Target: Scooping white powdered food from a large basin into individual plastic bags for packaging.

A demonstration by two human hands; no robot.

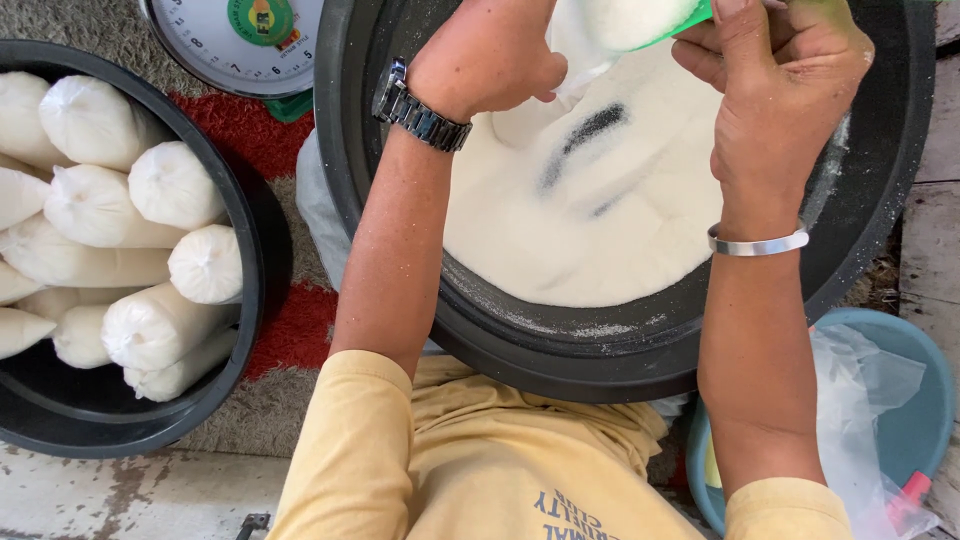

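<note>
1. A black tub [250,260] at the left holds about a dozen filled white bags [150,325], plump and sausage-shaped, lying on their sides with knotted ends mostly toward the right.
2. A round white scale dial [245,40] with a green and yellow badge sits at the top, above a red and grey mat [290,335].
3. A blue basin [925,400] at the lower right holds crumpled clear plastic [855,400].
4. The large black basin [640,355] in the middle holds white granules [590,215].
5. The right hand [785,90] closes its fingers round a green scoop [690,25] heaped with white granules, its mouth pointing left.
6. The left hand [490,60] pinches the clear bag [575,50], which hangs just below the scoop between both hands; its long axis runs roughly upright.
</note>
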